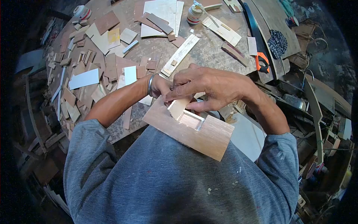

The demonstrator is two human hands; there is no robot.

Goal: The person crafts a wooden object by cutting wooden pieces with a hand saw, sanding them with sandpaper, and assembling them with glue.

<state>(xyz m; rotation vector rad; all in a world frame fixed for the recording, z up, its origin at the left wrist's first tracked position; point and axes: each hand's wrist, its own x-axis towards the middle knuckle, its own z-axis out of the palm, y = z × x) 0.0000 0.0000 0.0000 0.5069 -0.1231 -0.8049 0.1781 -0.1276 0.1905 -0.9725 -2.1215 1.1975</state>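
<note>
A flat wooden board (212, 139) is held against my front, tilted, with a small rectangular recess (192, 121) edged by pale strips near its middle. Beside that recess a small light piece of wood (178, 108) with a rough edge stands on the board. My right hand (210, 87) reaches over from the right, its thumb and fingers closed on this small piece. At the board's far left edge is my left hand (162, 86), wearing a metal bangle (150, 85); it appears to grip the board, though its fingers are partly hidden behind the right hand.
The worktable (145, 115) carries many wood offcuts on the left. A long whitish strip (181, 55) lies ahead of my hands. Farther back stands an open jar (194, 15) near a stick. A handsaw (262, 61) with an orange-black handle lies at right; a white bottle (82, 12) is far left.
</note>
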